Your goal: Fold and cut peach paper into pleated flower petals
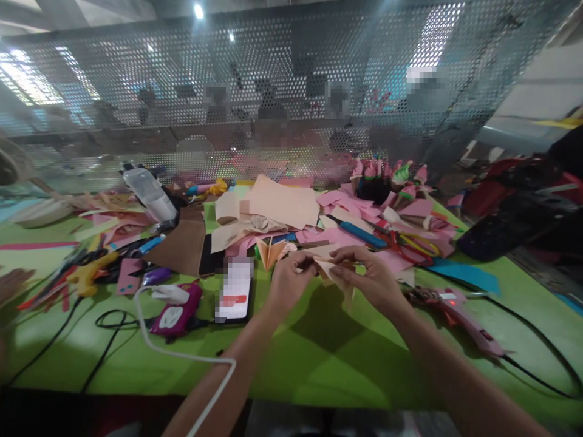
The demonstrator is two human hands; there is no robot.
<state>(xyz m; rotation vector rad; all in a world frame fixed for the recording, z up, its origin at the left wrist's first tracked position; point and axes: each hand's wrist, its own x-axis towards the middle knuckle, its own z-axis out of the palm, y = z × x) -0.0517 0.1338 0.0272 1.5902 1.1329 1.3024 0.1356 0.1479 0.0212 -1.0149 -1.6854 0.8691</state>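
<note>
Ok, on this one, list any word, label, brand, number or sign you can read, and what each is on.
No text can be read with certainty.
Phone: screen lit but partly pixelated; any lettering is unreadable.
Purple block with cords: pale patch with marks, too blurred to read.
Pink glue gun: any marking is too small.
Clear bottle: any print is too blurred.
Peach paper being held: no writing visible.

Peach paper (325, 268): partly hidden by left hand (291, 276) and right hand (371, 276), folds too blurred to read. Phone (235, 288) text illegible, part pixelated. Another person's hand (13, 285), surface's (291, 382) left end: blurred, cut off. People (271, 106) beyond far edge: indistinct through mesh panel (159, 109).
</note>
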